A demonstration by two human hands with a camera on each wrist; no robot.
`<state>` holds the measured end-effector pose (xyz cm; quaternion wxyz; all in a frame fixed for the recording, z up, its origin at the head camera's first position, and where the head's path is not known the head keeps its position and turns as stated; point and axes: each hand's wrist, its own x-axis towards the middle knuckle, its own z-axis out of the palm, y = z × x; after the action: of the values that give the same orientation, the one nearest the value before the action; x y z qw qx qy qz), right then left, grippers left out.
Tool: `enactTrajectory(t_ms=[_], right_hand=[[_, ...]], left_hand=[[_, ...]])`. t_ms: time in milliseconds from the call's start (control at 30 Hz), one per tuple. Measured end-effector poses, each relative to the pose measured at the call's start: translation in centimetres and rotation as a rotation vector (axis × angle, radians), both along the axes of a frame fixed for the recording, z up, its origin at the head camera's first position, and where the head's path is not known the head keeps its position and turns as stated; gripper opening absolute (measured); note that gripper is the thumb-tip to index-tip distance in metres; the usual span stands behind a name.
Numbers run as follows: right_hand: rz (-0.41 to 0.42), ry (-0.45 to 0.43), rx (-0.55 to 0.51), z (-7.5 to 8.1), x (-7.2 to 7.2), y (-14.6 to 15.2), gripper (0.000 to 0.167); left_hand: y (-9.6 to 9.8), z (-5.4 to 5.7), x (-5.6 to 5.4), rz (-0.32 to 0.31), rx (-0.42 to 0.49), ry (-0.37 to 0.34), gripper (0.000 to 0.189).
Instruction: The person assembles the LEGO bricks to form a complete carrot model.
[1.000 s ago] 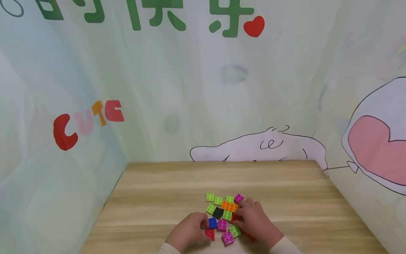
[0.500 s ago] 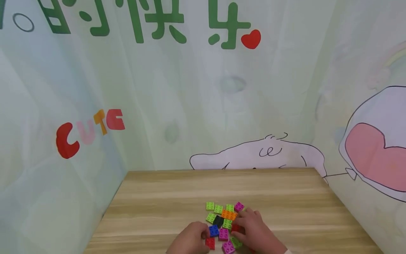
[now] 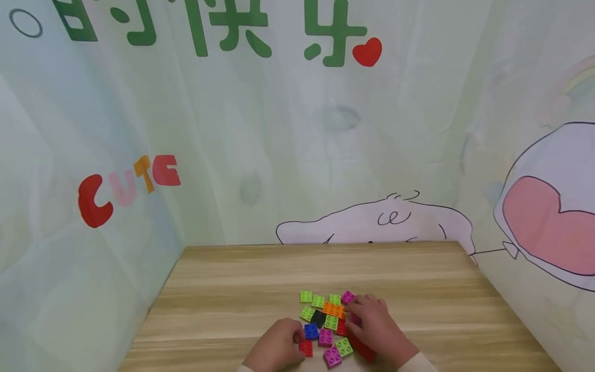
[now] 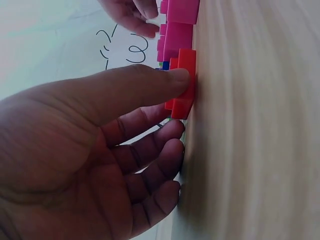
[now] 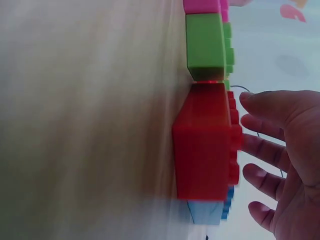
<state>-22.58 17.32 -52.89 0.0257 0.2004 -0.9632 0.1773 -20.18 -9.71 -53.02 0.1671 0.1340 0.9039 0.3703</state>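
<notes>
A cluster of glossy plastic building bricks with round studs on top lies toward the near side of a wood-grain table (image 3: 209, 294), streaked in pale and darker tan bands. At its near left, the left hand (image 3: 278, 345) pinches a red brick (image 3: 306, 348); in the left wrist view the thumb lies flat along the brick's smooth side, with the other fingers curled toward its far side. Just beyond it sits a squarish blue brick (image 3: 311, 331), with a magenta brick (image 3: 325, 338) to the right. Nearer, a second magenta brick (image 3: 332, 356) and a lime brick (image 3: 344, 347) sit at an angle, corner to corner. At the right of the cluster is the right hand (image 3: 377, 326), its thumb and bent fingers apart; in the right wrist view they are close beside the studs of a long, block-shaped red piece (image 3: 361, 347), and whether a fingertip touches it I cannot tell. A blue block (image 5: 205, 212) shows past the end of that piece. Farther back are an oblong orange brick (image 3: 332, 309), a dark black piece (image 3: 318, 318), small lime squares (image 3: 306, 296) and a magenta square (image 3: 347, 297). Behind the table hangs creased, pale green fabric (image 3: 288, 129) printed with green characters, a red heart and a black-outlined cartoon figure.
</notes>
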Motion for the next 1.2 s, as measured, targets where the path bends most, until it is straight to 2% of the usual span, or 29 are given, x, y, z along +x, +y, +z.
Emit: enactTrajectory(t_ms=[167,333,567,767,867,933,1067,1200], right_hand=[[0.045,0.025,0.063,-0.1,-1.3,-1.3,0.032],[0.057,0.032,0.105,-0.3,-2.0,-2.1,0.029],[0.034,0.017,0.054,-0.3,-2.5,-2.2,0.027],[-0.02,-0.005,-0.033,-0.7,-2.5,-2.0,0.041],[-0.042,0.005,-0.067,-0.5,-2.1,-2.0,0.046],[-0.021,0.01,-0.109,0.0,-1.5,-2.2,0.046],[0.103,-0.018,-0.197,1.2,0.5,-3.1,0.046],[0.217,-0.039,-0.165,1.8,2.1,-4.6,0.046]], left_hand=[[-0.2,0.1,0.1,0.01,0.002,-0.009,0.025],[0.0,0.3,0.5,0.018,0.018,-0.061,0.026],[0.4,0.3,0.5,0.008,0.019,-0.096,0.025],[0.6,0.2,0.2,0.003,0.007,-0.094,0.023],[0.6,0.2,0.3,-0.004,0.002,-0.083,0.023],[0.5,0.2,0.4,-0.013,0.005,-0.065,0.024],[0.0,0.3,0.5,-0.023,0.049,0.009,0.031],[-0.9,0.9,0.5,-0.024,0.114,0.096,0.047]])
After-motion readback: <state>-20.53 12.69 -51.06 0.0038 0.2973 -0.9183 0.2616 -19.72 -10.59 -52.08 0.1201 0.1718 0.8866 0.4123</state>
